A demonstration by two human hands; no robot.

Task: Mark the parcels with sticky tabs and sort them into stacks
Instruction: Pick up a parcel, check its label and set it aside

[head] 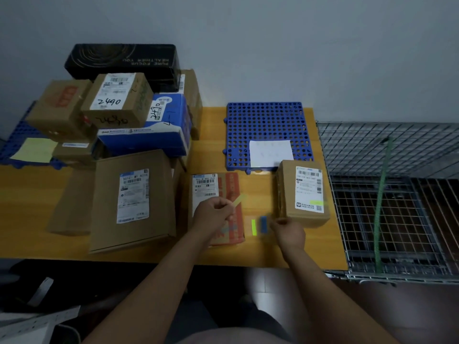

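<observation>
Centrally, the left hand (213, 216) pinches a yellow tab (239, 200) over the red-printed parcel (232, 188). The right hand (289, 232) sits beside the tab pad (259, 225) on the desk (248, 254), its grip unclear.

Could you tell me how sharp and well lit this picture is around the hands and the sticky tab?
Head view: dim, flat light; the tab pinched by the left hand is smeared by motion, the right hand is soft too; the wide lens bends the table along its right edge.
</observation>
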